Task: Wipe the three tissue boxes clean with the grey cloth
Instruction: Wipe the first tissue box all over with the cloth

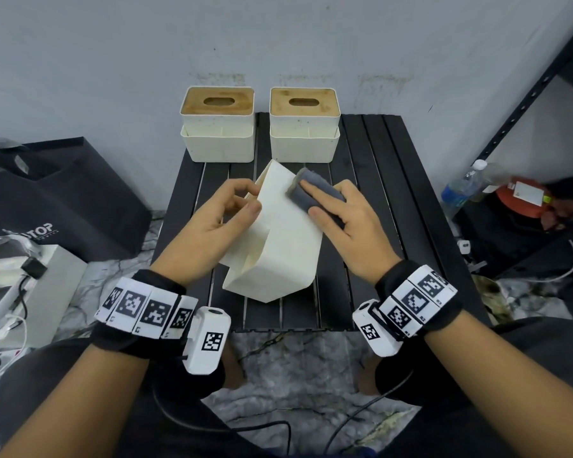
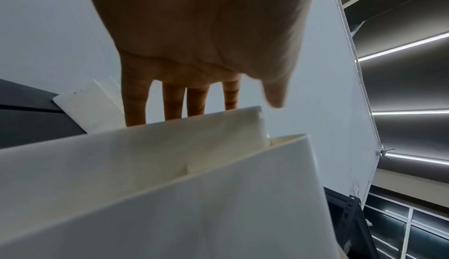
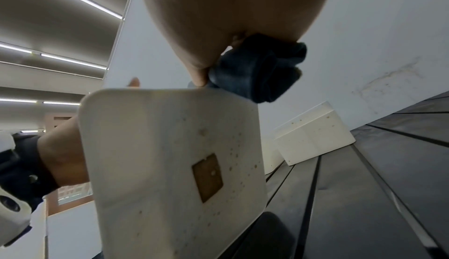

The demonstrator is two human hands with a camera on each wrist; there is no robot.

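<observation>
Item: cream rigid-plastic tissue box [image 1: 278, 239], tilted above the black slatted table [image 1: 361, 193]. Your left hand [image 1: 209, 223] grips its open rim; your right hand [image 1: 348, 223] presses the folded grey cloth [image 1: 315, 193] against its wall. Likely light, smooth, slippery (hold by rim).

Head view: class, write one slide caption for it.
Left hand tilts a cream plastic tissue box while the right hand presses a folded grey cloth against it.

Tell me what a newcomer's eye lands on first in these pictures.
The tilted cream tissue box at the middle of the black slatted table: the left hand grips its edge while the right hand presses the grey cloth against its upper side. Behind it, two more tissue boxes with wooden lids stand upright by the wall.
</observation>
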